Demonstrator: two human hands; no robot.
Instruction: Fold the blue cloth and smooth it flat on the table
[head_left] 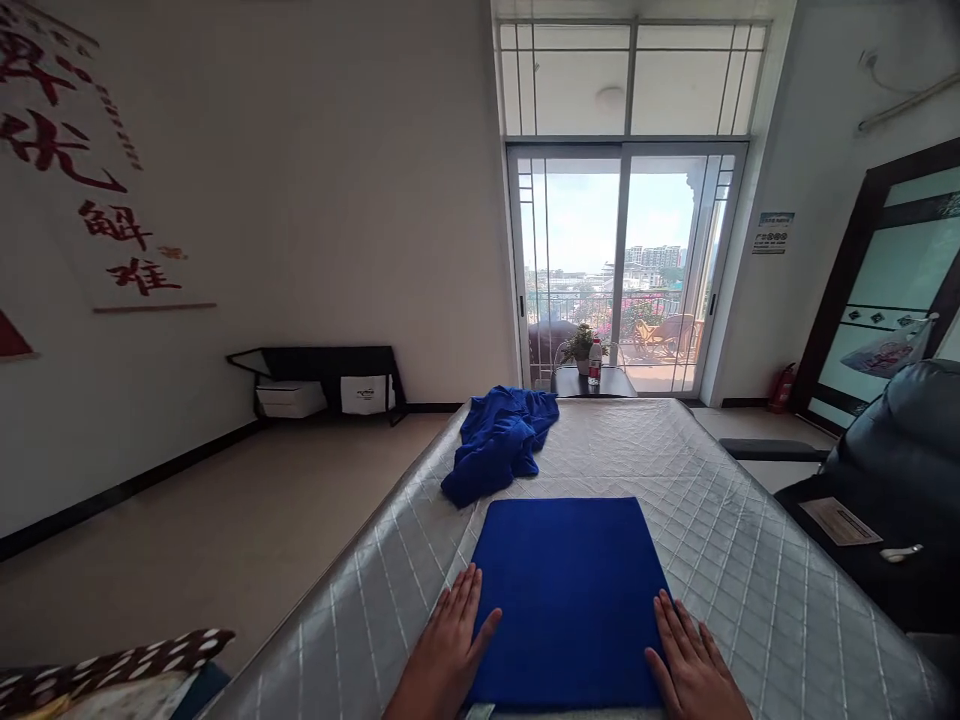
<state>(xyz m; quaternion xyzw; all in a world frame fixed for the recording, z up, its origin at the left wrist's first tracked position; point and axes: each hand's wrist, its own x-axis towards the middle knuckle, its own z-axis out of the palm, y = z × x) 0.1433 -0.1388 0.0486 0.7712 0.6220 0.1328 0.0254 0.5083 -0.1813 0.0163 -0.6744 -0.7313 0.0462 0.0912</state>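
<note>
A flat blue cloth-covered square (570, 600), perhaps a cushion or folded cloth, lies on a silvery quilted surface (705, 500) in front of me. Along its left edge rests my left hand (454, 640), fingers stretched forward and thumb on the blue fabric. My right hand (690, 650) lies against the right edge, with fingers extended and thumb over the fabric. Neither hand grips anything. Beyond the square, toward the left, a crumpled blue cloth (499, 440) sits in a loose heap. A small pale tag-like bit shows at the square's near edge.
Behind the far end stands a small dark table (611, 382) with a bottle (595, 362) and a potted plant (579, 345). A black chair (907, 460) is close on the right. Brown polka-dot fabric (127, 660) shows at lower left. A low black rack (330, 362) stands by the wall.
</note>
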